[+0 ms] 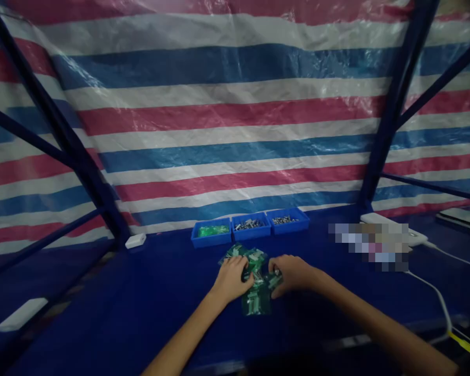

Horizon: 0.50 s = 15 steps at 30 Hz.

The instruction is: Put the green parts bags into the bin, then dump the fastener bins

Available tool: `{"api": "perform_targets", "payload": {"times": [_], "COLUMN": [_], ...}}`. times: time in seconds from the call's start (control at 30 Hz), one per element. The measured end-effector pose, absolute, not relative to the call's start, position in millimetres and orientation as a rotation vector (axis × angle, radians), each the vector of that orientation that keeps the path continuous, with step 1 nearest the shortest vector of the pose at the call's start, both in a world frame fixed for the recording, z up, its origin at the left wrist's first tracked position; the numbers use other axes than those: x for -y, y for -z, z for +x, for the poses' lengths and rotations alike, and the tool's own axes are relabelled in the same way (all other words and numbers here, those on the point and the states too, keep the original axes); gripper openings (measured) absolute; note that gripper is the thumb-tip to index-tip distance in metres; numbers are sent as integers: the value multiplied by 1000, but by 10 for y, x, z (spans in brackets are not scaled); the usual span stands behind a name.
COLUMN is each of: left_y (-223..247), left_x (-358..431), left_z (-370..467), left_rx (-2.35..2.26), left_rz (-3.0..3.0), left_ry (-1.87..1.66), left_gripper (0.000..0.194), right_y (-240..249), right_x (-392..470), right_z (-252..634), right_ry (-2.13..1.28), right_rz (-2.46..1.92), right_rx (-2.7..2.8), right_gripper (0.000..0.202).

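Several clear greenish plastic packets [256, 300] with small pale and metallic pieces inside lie in a loose pile on the blue table. My left hand [232, 277] rests on the left side of the pile, its fingers curled over a packet and its thumb pointing right. At the pile's right side, my right hand [290, 272] holds one packet [274, 279] between thumb and fingers. Behind the pile stand three blue bins: the left bin [211, 240] has green packets, while the middle bin [251, 233] and the right bin [289, 226] contain small metal parts.
A white power strip [413, 237] with cables lies at the right, beside a blurred patch. A small white box [135, 241] sits at the table's back left. Dark blue metal posts [391, 104] and a striped plastic sheet [235, 120] stand behind the table [160, 292].
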<state>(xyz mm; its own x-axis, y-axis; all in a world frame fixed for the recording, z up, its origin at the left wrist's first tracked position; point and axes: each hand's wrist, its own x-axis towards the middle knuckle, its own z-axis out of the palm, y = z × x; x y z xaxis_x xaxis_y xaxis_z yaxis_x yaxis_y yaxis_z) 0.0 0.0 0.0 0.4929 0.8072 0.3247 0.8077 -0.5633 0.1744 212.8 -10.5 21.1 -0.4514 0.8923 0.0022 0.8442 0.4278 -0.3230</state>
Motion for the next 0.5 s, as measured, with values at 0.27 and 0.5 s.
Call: {"api": "perform_targets", "payload": {"times": [0.27,0.5], "left_y": [-264,-253], "left_x": [-315,-369], "left_z": [61,-42], "left_rx": [1792,1709], "left_rz": [-2802,-2561], "left_ry": [1236,1895], "left_gripper": [35,25], "right_y": [-519,-331], "right_x": [-418,-480], "right_z": [1918,1657], "right_ry": [-521,-749], "right_rz": [-1265,-921], "right_rx": [2207,1871], "right_gripper": [23,26]}}
